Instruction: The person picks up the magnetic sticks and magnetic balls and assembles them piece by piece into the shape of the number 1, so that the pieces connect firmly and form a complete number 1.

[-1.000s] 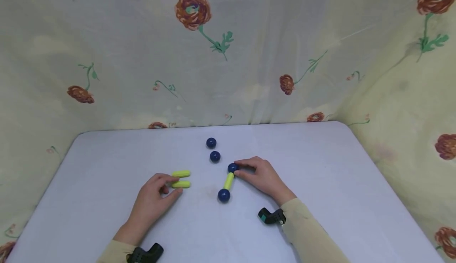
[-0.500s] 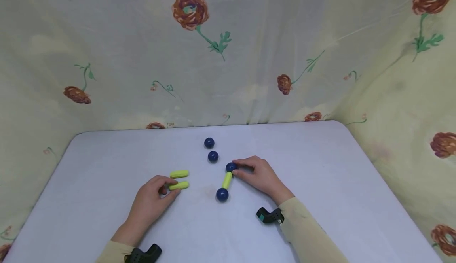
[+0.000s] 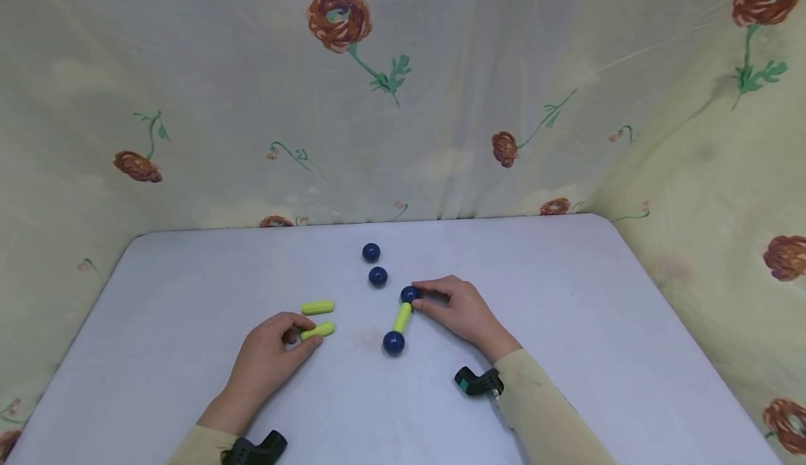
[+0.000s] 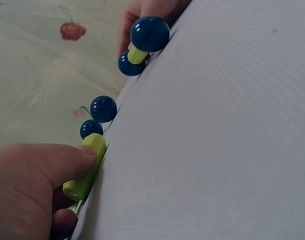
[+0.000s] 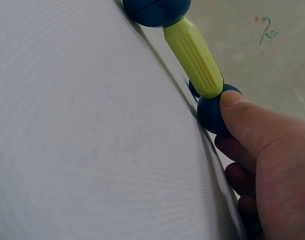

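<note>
My left hand [image 3: 267, 349] pinches the nearer yellow-green rod [image 3: 318, 331] between thumb and fingers; in the left wrist view this ribbed rod [image 4: 86, 172] is tilted. Just beyond it a second yellow-green rod [image 3: 317, 307] lies on the table. With thumb and fingertips, my right hand [image 3: 460, 311] grips a dark blue ball [image 3: 409, 294]. A yellow-green rod [image 3: 402, 317] joins that ball to another dark blue ball [image 3: 393, 343] nearer me. The right wrist view shows the thumb pressed on the gripped ball [image 5: 212, 115], at the end of its rod [image 5: 195, 57].
Two loose dark blue balls, the farther ball [image 3: 371, 252] and the nearer ball [image 3: 378, 277], lie toward the back of the white table [image 3: 535, 276]. A flowered cloth [image 3: 441, 101] hangs behind the table and at its sides.
My left hand's fingers have closed on the nearer rod, drawing it slightly toward me, away from the other rod, and tilting it. My right hand stays on the ball, nearly still.
</note>
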Demonstrator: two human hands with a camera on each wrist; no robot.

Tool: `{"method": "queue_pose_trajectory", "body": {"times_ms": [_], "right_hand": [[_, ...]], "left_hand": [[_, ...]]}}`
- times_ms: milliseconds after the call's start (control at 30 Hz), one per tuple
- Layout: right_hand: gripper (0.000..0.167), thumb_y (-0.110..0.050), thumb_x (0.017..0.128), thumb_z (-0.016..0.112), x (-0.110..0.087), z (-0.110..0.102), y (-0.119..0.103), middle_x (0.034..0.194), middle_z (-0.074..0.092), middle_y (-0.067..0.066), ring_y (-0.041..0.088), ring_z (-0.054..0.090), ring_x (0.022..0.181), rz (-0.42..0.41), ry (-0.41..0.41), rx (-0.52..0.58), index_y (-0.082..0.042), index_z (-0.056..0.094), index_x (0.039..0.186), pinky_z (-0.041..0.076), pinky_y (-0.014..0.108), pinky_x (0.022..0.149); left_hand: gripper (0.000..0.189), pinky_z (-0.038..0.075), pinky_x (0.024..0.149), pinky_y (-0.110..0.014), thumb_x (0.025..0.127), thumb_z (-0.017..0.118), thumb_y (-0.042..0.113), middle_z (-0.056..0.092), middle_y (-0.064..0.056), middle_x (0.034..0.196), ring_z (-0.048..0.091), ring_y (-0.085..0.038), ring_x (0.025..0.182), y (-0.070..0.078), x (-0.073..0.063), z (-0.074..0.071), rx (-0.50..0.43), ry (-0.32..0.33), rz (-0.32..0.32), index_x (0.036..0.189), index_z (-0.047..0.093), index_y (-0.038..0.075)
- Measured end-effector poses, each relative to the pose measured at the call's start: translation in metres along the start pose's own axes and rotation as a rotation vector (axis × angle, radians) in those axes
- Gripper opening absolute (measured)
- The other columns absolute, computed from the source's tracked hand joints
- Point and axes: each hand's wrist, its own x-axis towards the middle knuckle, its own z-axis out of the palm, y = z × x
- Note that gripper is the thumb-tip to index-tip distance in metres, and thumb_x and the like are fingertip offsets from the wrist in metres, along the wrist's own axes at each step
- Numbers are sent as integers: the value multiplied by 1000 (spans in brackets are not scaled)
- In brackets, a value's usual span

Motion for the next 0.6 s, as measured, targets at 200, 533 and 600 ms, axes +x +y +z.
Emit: {"method": "queue_pose_trajectory", "body": {"times_ms": [200,533,600], "right_hand": [[38,-46,90,70,0,1,1,118,66,-17,8,59,112,17,-5,-1,-28,70,124,46,37,96],[37,-46,91,70,1,0,1,116,66,-17,8,59,112,9,-9,12,-29,70,123,46,37,96],[37,-46,91,70,1,0,2,117,66,-17,8,59,112,5,-9,11,-29,70,123,46,38,96]], "left_hand": [[22,45,70,-35,81,83,28,62,6,86,52,-12,76,-1,-1,1,3,-12,25,98,72,19],[25,46,70,-33,82,82,30,64,9,90,52,-10,77,1,-1,1,34,-20,74,104,76,19],[24,45,69,-33,82,82,30,63,9,89,51,-11,77,0,-2,1,34,-13,79,103,76,19]]}}
